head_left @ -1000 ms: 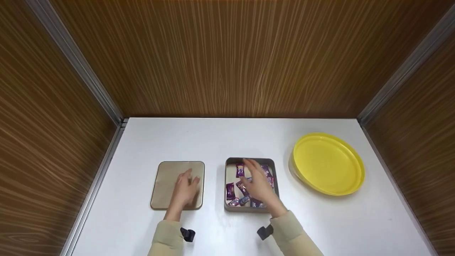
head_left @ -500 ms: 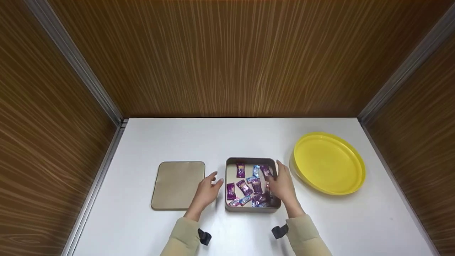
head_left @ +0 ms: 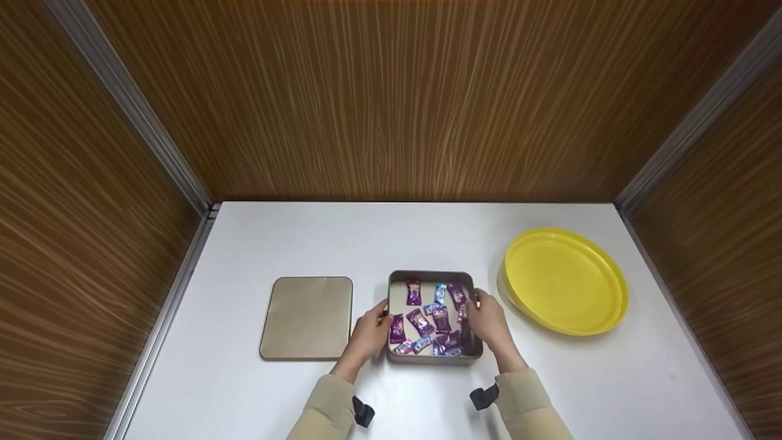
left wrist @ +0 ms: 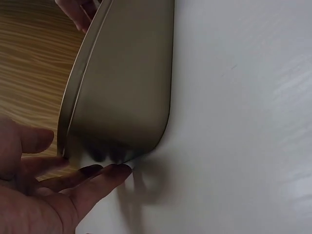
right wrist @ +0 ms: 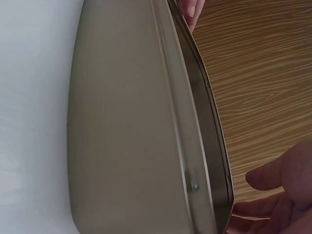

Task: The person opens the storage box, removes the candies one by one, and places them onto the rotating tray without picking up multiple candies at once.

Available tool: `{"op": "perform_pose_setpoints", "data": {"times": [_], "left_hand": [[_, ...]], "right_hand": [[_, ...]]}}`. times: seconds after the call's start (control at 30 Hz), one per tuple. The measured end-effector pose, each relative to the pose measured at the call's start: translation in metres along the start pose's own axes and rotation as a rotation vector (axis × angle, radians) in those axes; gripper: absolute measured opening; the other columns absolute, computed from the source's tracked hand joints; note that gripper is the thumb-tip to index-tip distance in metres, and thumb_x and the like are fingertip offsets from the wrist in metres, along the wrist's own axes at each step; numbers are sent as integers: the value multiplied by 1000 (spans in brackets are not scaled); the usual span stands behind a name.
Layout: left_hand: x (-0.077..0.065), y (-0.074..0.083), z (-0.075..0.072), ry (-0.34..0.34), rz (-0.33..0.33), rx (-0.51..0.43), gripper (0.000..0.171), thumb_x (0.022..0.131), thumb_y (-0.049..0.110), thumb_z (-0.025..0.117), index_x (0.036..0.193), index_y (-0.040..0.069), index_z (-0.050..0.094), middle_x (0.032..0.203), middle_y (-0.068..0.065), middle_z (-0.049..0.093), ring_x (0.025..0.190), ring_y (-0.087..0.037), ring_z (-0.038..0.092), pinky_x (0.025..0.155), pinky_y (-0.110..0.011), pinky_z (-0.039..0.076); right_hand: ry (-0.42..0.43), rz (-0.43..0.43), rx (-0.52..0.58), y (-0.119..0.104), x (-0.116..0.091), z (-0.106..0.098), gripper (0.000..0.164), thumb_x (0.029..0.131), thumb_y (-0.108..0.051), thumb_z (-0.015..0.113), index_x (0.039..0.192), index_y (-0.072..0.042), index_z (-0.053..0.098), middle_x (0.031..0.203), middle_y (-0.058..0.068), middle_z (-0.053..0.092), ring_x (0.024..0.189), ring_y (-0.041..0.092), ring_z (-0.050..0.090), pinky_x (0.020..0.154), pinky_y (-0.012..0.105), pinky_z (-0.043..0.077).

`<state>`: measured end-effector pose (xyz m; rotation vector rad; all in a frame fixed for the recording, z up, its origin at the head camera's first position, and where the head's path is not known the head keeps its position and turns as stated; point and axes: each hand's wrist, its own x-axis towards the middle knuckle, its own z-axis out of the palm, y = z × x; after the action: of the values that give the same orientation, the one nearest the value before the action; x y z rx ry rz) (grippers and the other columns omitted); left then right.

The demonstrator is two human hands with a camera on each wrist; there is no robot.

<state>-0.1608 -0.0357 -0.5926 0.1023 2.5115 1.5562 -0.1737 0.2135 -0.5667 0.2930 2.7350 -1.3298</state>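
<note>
Lightly, the left hand (head_left: 368, 335) touches the tin (head_left: 421, 360), fingers parted, thumb clear; the right hand (head_left: 490, 321), likewise spread, is at the opposite wall. Lid (head_left: 306, 318) already off, candies (head_left: 442, 319) inside; the tin sits unlifted on the table (head_left: 391, 238), near the yellow tray (head_left: 565, 281).

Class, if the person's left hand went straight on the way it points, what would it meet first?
The left hand would likely meet the left wall of the square, gold-brown, metal-looking tin; its fingertips lie right beside it, though exact contact is hard to judge.
</note>
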Motion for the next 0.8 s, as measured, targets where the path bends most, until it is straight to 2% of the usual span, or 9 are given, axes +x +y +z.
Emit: {"op": "perform_pose_setpoints", "data": {"times": [0.13,0.33,0.53,0.6,0.8], "left_hand": [[1,-2,3,25,4,8,45,101,6,48,144,-6,42,128,-26,58,118,-37,57,102,-48,42],[3,-6,-1,54,11,-31,45,101,4,47,144,-8,40,130,-28,56,117,-37,56,102,-48,42],[3,-11,-8,106,7,-48,44,100,4,47,142,-8,43,129,-29,56,118,-39,56,102,-49,41],[3,-11,-10,114,11,-52,44,100,4,48,142,-8,43,128,-29,57,116,-39,57,101,-49,43],[5,-12,-10,126,11,-70,44,100,5,48,142,-7,44,127,-29,58,115,-39,58,100,-48,44]], "right_hand": [[-2,-12,-3,0,1,2,46,100,-9,48,138,16,41,127,34,54,104,39,62,86,48,53],[-26,-23,16,-1,5,6,47,100,-7,46,141,15,39,132,33,51,112,42,58,90,48,51],[-96,-6,125,3,9,9,48,99,-2,45,146,6,38,139,26,48,121,40,54,98,48,46],[-112,2,167,5,11,9,48,99,-1,45,147,5,38,139,25,48,119,39,56,97,46,47],[-90,-20,197,9,14,10,49,97,4,47,145,4,42,136,25,51,117,38,58,92,43,51]]}}
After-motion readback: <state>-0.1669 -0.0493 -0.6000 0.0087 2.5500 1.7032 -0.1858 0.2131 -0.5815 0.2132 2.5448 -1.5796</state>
